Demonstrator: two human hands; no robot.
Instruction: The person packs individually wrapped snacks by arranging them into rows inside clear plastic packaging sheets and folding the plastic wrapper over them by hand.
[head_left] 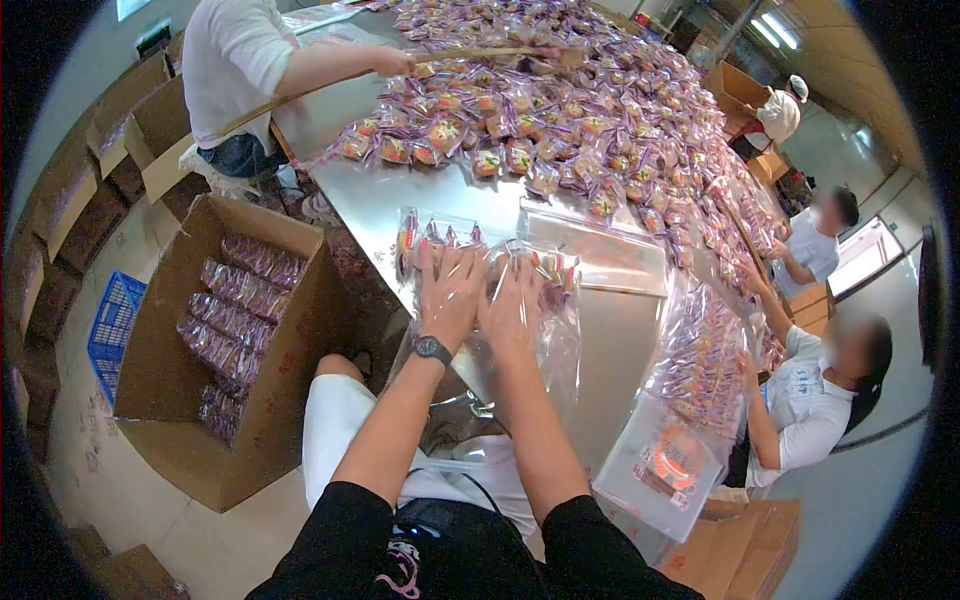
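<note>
Side by side on the steel table, both hands lie over a clear plastic bag point(562, 345) with small wrapped packets in it. My left hand point(450, 290), with a dark watch at the wrist, has its fingers stretched forward onto the packets point(432, 235) at the bag's far left. My right hand point(512, 300) rests beside it with fingers extended, next to more packets point(556, 268) on the right. Shiny film covers part of the fingers, so their exact contact is unclear. The bag's loose end hangs toward my body.
A heap of wrapped packets point(600, 110) covers the far table. At left stands an open carton point(150, 385) with packed rows; a blue crate point(115, 325) is behind it. A person's hand point(393, 62) holds a long stick point(470, 54). Printed bags point(660, 470) lie right, near a co-worker point(830, 400).
</note>
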